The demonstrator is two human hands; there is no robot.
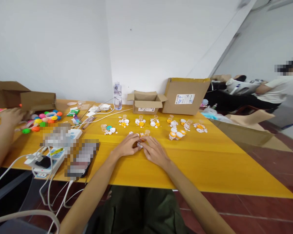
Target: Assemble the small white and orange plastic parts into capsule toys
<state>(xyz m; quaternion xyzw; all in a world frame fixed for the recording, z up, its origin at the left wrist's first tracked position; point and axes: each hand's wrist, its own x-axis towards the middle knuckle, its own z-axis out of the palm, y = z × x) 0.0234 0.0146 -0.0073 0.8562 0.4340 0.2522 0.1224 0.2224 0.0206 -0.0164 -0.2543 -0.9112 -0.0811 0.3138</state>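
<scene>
Forearms (94,187): Bare and angled inward, a worker's two arms reach over the near edge of a yellow bench (210,169), above dark green trousers (141,208).
Left hand (127,147): Fingers curl together, clamped on a small clear piece (140,145) at mid-bench.
Right hand (156,152): Fingertips meet the same clear piece from the opposite side; whether they grip or merely touch it cannot be told.
Part clusters (124,123): White and orange pieces with clear cups lie in separate groups beyond the hands; one, at left, includes a teal ring (109,128).
Orange-and-white containers (177,135): Several stand bunched together on the bench, to the right of the right hand.
Wall side: A clear bottle (117,97) stands upright near a small open carton (147,105), with a larger carton (185,97) propped up beside it.
Phone (84,159): Its screen obscured, the device lies beside a white power strip (74,136) crowded with plugs and cables.
Neighbor's hand (12,116): At far left, another person reaches near colorful balls (42,120) and an open cardboard box (39,100).
Background: A person in a white top (275,87) appears at far right.
</scene>
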